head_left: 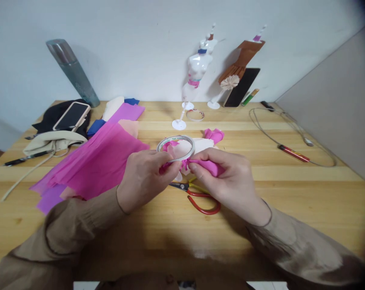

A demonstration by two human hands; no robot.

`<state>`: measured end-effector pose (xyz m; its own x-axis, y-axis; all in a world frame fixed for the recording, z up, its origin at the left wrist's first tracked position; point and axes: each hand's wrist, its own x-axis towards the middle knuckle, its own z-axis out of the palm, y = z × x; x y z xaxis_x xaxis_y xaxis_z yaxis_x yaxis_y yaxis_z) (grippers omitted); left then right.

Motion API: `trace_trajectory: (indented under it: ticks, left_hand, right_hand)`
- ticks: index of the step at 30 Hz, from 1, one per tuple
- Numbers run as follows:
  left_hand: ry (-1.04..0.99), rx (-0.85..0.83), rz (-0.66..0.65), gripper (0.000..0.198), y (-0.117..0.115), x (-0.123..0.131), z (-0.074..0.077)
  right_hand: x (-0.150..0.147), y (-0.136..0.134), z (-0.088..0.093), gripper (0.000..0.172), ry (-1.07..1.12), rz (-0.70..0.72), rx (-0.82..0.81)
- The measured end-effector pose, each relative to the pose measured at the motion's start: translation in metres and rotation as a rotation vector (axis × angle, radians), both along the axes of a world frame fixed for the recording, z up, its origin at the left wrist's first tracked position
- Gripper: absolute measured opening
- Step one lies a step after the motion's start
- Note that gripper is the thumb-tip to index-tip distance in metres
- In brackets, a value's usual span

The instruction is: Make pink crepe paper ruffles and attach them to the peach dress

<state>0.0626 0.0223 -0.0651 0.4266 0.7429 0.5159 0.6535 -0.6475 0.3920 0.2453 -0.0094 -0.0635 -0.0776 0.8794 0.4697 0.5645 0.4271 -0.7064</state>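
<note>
Tape roll (178,138) in pinch of left hand (144,176), pink paper (211,166) in pinch of right hand (232,177)

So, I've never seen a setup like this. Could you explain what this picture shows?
There's no machine here: these are a person's two bare hands, in brown sleeves. The single picture comes from a camera worn on that person's head, looking forward and down. The left hand holds a roll of tape; the right hand pinches thin pink material beside it. Red-handled scissors lie below them on the wooden table. Toward the left are bright pink sheets and a phone. Near the wall stand white dress forms, one with a brown dress.
</note>
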Motion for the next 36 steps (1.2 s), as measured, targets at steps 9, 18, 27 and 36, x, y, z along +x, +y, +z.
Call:
trace_trajectory:
  ticks: [9,18,27,36]
  left_hand:
    - [0.000,0.005,0.002,0.027,-0.001,0.000,0.000]
    - [-0.034,0.031,-0.045,0.025,-0.002,0.000,0.001]
    - [-0.059,0.122,-0.110,0.021,-0.003,0.001,0.002]
    - [-0.111,0.029,-0.094,0.024,0.003,0.001,0.000]
  right_hand:
    - [0.000,0.001,-0.002,0.008,0.064,-0.010,-0.077]
    - [0.001,0.006,-0.007,0.022,0.266,-0.017,-0.234]
    - [0.003,0.010,-0.006,0.027,0.767,0.174,-0.632]
    - [0.003,0.017,-0.009,0.030,0.849,0.182,-0.735]
